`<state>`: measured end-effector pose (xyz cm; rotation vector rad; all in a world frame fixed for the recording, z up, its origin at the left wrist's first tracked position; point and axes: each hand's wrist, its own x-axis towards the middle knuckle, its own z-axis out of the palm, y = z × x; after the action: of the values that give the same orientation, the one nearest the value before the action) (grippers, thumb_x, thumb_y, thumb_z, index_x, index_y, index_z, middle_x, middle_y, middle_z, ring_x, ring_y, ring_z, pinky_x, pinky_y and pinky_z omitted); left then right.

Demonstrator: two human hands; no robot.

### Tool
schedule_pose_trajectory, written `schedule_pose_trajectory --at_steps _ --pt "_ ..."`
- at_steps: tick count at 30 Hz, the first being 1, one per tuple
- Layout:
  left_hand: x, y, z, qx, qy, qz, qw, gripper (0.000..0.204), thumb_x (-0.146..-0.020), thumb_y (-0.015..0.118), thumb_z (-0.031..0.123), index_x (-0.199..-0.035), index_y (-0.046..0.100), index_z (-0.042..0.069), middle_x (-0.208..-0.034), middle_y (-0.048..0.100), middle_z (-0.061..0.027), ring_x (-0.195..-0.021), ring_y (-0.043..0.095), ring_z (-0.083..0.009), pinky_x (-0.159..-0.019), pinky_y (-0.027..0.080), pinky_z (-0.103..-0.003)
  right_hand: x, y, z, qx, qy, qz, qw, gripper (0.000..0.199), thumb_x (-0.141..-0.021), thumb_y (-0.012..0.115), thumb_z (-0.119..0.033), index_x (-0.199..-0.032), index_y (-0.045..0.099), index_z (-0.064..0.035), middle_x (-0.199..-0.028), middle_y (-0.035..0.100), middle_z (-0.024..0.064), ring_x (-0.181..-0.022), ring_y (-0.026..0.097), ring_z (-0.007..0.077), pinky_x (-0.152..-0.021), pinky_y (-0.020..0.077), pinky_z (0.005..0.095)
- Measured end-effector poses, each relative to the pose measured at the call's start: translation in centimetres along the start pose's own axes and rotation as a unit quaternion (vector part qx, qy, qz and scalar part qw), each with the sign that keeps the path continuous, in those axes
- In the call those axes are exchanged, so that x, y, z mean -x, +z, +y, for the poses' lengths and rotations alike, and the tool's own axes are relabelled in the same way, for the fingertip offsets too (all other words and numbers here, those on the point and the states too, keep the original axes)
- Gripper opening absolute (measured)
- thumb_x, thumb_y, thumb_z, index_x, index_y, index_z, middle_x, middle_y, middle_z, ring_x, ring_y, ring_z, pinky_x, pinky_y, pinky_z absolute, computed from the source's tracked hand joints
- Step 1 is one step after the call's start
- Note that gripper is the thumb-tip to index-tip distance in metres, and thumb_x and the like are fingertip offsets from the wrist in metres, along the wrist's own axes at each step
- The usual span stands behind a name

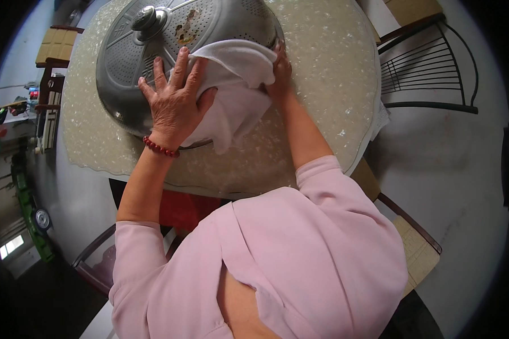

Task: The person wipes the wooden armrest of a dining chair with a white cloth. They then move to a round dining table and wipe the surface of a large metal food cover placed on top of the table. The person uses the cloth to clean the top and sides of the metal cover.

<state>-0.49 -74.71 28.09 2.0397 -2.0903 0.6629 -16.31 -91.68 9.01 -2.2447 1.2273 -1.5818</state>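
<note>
A large grey domed cover [124,79] with a round metal knob [145,20] and patches of small holes lies at the far side of the table, a rusty-brown spot on its surface. My left hand [175,101] rests flat on the dome with its fingers spread, a red bead bracelet [160,148] at its wrist. A white cloth [232,85] drapes over the near side of the cover and hangs past its rim. At the cover's right edge, my right hand [280,73] is closed on the cloth, pressing it to the rim; its fingertips are partly hidden.
The round table [328,73] wears a pale, glossy, textured covering. A black metal rack [430,70] stands to the right. Chairs surround the table, one with a beige seat [415,254] at the lower right. A green object with a wheel [31,209] lies far left.
</note>
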Motion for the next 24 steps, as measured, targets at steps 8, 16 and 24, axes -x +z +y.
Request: schedule_pose_trajectory --at_steps 8,16,24 --pt "0.8 0.5 0.3 0.012 -0.001 0.004 1.000 0.053 -0.087 0.058 0.036 -0.137 0.046 0.025 -0.149 0.034 -0.0031 -0.133 0.033 -0.0381 -0.099 0.022 -0.068 0.8 -8.7 -6.4 0.142 0.098 -0.263 0.949 0.059 -0.084 0.049 -0.020 -0.137 0.034 0.0024 -0.139 0.044 0.0137 -0.137 0.031 0.0277 -0.107 -0.0051 0.0665" --pt "5.8 4.2 6.0 -0.014 0.146 0.016 0.989 0.040 -0.084 0.056 0.023 -0.124 0.059 0.017 -0.150 0.033 -0.0027 -0.142 0.019 -0.0266 -0.111 0.010 -0.058 -1.4 -9.1 -3.8 0.284 0.014 -0.370 0.884 0.072 -0.076 0.058 -0.014 -0.141 0.030 -0.0004 -0.145 0.036 0.0115 -0.143 0.014 0.0326 -0.104 -0.0074 0.0710" --pt "8.1 5.9 9.2 0.001 0.156 0.000 0.988 0.030 -0.076 0.056 0.018 -0.101 0.066 0.004 -0.126 0.049 -0.0057 -0.117 0.042 -0.0233 -0.103 0.030 -0.042 1.9 -11.0 -5.3 0.241 -0.027 -0.384 0.891 0.068 -0.079 0.056 -0.020 -0.141 0.033 -0.0031 -0.147 0.033 0.0135 -0.143 0.015 0.0326 -0.102 -0.0037 0.0740"
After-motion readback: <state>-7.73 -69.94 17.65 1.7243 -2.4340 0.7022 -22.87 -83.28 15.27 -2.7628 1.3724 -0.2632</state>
